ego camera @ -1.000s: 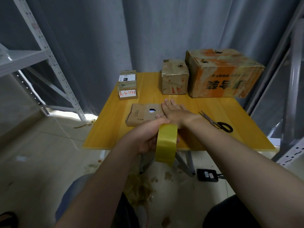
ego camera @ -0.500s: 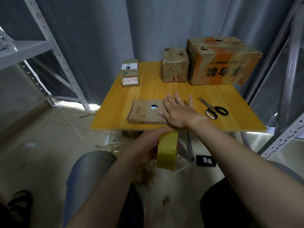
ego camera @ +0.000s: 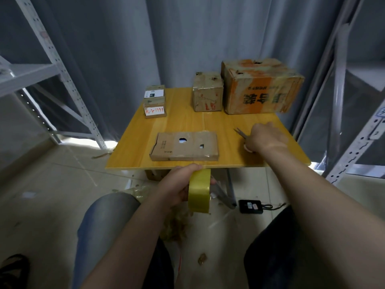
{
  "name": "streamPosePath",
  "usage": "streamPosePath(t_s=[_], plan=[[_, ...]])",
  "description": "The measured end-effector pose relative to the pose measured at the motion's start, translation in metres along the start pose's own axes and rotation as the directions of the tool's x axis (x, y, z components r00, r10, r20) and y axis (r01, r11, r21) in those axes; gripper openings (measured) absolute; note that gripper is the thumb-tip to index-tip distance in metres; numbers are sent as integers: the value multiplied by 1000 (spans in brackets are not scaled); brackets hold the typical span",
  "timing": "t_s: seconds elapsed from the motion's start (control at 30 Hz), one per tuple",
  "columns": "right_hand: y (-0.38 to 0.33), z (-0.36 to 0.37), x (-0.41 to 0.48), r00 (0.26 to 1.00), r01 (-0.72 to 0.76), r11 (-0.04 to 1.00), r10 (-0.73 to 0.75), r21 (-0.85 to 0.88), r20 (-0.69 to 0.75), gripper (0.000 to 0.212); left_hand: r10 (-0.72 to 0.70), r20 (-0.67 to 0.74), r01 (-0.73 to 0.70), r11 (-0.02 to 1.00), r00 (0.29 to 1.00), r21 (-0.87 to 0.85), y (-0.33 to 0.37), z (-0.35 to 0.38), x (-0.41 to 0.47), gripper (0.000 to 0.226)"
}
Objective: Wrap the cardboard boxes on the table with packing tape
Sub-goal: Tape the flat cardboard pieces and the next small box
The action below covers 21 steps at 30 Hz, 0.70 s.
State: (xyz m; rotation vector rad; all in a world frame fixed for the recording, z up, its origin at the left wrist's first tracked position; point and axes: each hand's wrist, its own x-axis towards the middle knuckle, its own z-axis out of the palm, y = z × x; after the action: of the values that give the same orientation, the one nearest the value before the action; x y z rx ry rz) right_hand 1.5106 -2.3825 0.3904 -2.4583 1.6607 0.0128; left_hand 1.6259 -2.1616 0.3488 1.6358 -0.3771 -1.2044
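Observation:
A flat cardboard box (ego camera: 184,145) with two holes lies near the front edge of the yellow table (ego camera: 183,124). My left hand (ego camera: 177,185) grips a yellow tape roll (ego camera: 199,190) just below the table's front edge, and a clear strip of tape runs from the roll up over the box's right end. My right hand (ego camera: 265,137) has its fingers curled over the scissors (ego camera: 240,133) on the table right of the box; only the blade tips show.
A large orange-printed box (ego camera: 262,88) and a medium box (ego camera: 208,94) stand at the back right. Two small labelled boxes (ego camera: 155,104) are stacked at the back left. Metal shelving flanks both sides. A black device (ego camera: 251,206) and tape scraps lie on the floor.
My right hand left the flat box and moved right onto the scissors. My left hand has kept the tape roll below the table edge.

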Motion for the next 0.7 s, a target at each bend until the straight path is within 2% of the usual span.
streamPosePath(t_s=[0.1, 0.23, 0.3, 0.33, 0.37, 0.43, 0.47, 0.53, 0.6, 0.67, 0.7], plan=[[11, 2, -2, 999, 0, 1000, 0, 0, 54, 25, 1, -11, -1, 1000, 1000, -26, 1, 1, -4, 31], [15, -2, 0, 999, -11, 999, 9, 33, 50, 31, -14, -14, 14, 1000, 1000, -23, 3, 5, -10, 33], [12, -6, 0, 999, 19, 990, -24, 142, 36, 38, -19, -22, 19, 1000, 1000, -16, 2, 5, -12, 33], [8, -6, 1, 997, 54, 958, -68, 283, 37, 40, -22, -24, 21, 1000, 999, -12, 1, 5, -13, 32], [2, -4, 0, 991, 89, 877, -126, 472, 47, 39, -24, -29, 24, 1000, 999, -5, 0, 4, -14, 31], [-15, 1, -4, 958, 84, 567, -273, 819, 91, 30, -26, -48, 26, 1000, 999, 14, -2, 1, -15, 27], [-25, 3, -7, 925, 59, 395, -367, 917, 99, 26, -25, -57, 27, 999, 998, 27, -3, 0, -16, 26], [-47, 8, -15, 843, -2, 142, -533, 990, 78, 27, -25, -67, 29, 998, 997, 54, -5, -2, -17, 29], [-71, 16, -22, 784, -68, 13, -617, 998, 62, 31, -22, -67, 25, 999, 998, 48, -6, -3, -16, 30], [-90, 28, -26, 775, -86, -5, -629, 996, 64, 26, -23, -67, 25, 999, 998, 39, -7, -3, -14, 31], [-96, 35, -27, 785, -61, 24, -616, 998, 63, 21, -23, -68, 27, 999, 997, 47, -7, -3, -12, 31]])
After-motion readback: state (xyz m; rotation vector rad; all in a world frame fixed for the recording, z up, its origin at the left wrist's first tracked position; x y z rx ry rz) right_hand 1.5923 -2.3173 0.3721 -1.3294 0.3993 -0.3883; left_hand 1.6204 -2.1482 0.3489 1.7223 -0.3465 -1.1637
